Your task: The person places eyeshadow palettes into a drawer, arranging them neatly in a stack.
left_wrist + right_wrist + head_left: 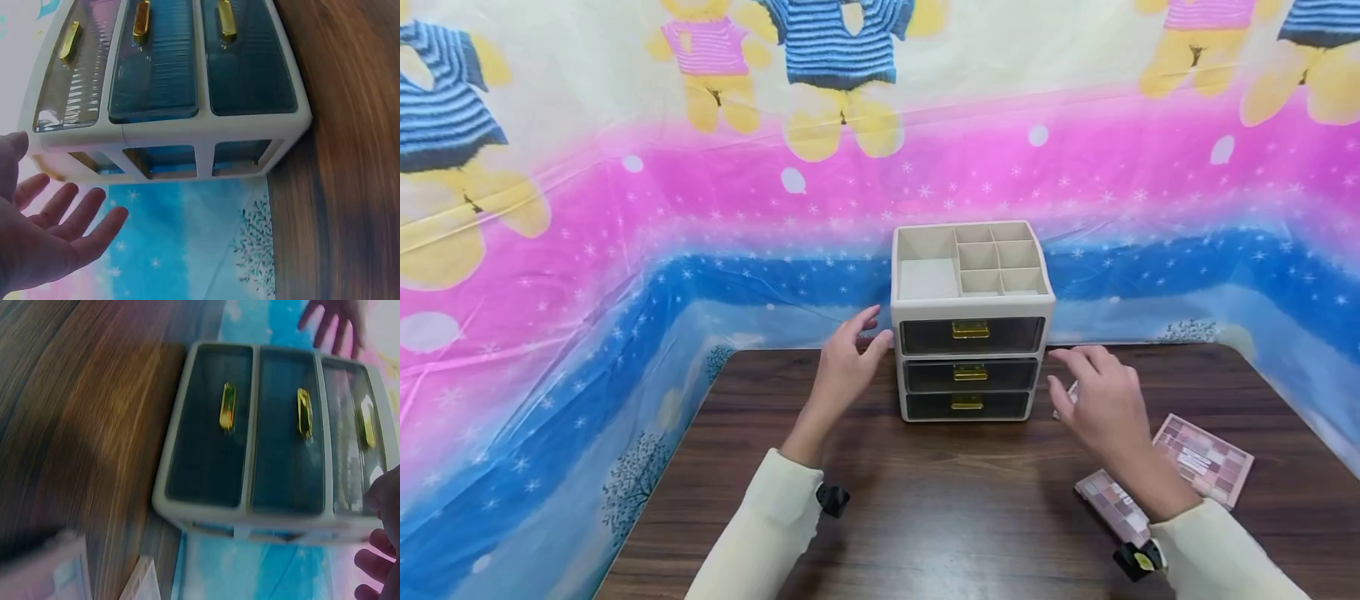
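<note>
A cream desktop organizer [973, 307] stands upright near the table's back edge, with several top compartments and three dark see-through drawers [153, 69], all closed, with gold handles [304, 412]. My left hand [850, 362] is beside its left side, fingers spread and bent a little, holding nothing. In the left wrist view that left hand [56, 231] shows its palm, apart from the organizer's side. My right hand [1105, 404] hovers off the organizer's right side, fingers loosely bent and nothing in them. The right wrist view catches part of the right hand [389, 519] by the top drawer's end.
Right of the organizer, pink eyeshadow palettes lie on the dark wooden table [940, 517]: a larger square palette [1206, 458], a narrower palette [1112, 504] partly under my right forearm, and another mostly behind the right hand. A printed cloth [820, 208] hangs behind and around the table.
</note>
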### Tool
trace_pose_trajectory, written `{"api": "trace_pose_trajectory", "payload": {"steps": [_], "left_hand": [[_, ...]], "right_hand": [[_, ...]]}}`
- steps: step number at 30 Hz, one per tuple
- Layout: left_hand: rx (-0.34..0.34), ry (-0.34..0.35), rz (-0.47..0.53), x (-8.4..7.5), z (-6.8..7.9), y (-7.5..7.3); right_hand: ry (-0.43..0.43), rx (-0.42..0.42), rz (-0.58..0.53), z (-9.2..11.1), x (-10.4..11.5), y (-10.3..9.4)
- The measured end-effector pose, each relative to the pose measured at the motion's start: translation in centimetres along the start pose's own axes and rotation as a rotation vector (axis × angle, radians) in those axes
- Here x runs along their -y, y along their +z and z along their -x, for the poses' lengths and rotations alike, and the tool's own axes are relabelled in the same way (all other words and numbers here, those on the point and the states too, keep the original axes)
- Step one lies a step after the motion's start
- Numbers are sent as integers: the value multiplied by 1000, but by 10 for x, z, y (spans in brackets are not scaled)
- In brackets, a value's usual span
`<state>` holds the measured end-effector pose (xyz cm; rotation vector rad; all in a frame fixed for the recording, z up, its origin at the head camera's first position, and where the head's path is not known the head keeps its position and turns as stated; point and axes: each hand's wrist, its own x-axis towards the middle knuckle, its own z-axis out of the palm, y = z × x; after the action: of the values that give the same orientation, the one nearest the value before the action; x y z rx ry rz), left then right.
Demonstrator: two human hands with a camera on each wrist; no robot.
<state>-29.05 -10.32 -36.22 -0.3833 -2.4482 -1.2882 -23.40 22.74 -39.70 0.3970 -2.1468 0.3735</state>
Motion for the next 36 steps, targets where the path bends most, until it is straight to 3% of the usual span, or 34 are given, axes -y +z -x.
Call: {"api": "trace_pose_trajectory", "payload": {"steps": [4,14,25,36], "left_hand": [[-35,-12,78,-3,-6,8],[-44,-105,215,-11,-13,18],[-60,-115,291,-11,-16,19],[-55,-117,270,-11,-18,21]], "right_hand": [[-39,7,-3,-6,16,13],[-107,-30,-34,-30,46,34],[-263,-82,21,-47,60,55],[-302,-192,88,-57,64,67]]}}
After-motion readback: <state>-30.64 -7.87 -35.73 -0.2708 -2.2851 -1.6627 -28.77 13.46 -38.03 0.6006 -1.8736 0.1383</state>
